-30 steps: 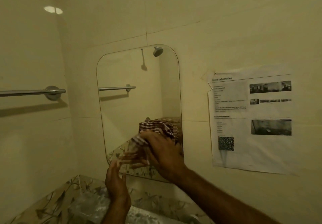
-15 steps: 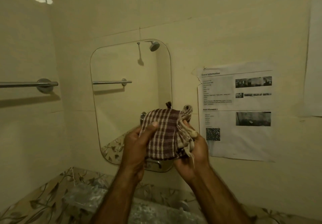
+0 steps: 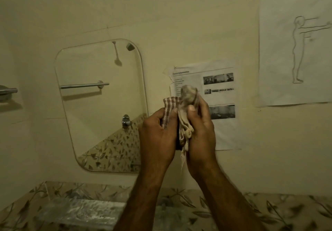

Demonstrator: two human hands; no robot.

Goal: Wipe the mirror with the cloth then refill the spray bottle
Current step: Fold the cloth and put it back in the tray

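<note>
Both hands meet at the centre of the frame, just right of the mirror (image 3: 100, 105), with the cloth (image 3: 181, 121) bunched between them. The left hand (image 3: 158, 137) is curled around the striped part of the cloth, thumb pressed on its front; the right hand (image 3: 201, 132) is closed on the pale, gathered part, whose crumpled top rises above the fingers and whose frayed end hangs down between the wrists. The cloth is clear of the glass and overlaps a printed sheet (image 3: 215, 90) taped to the wall; a second sheet with a line drawing of a standing figure (image 3: 296, 49) is fixed at the upper right. The mirror, at centre left, reflects a towel rail and a shower head. A leaf-patterned counter (image 3: 269, 211) runs along the bottom of the frame. No spray bottle can be made out. The step in hand appears to be refolding or bunching the cloth into a pad, within the wiping stage of the task; the refill looks not yet begun. The next move likely calls for one hand to take the pad alone and carry it left onto the glass, pressing flat.
</note>
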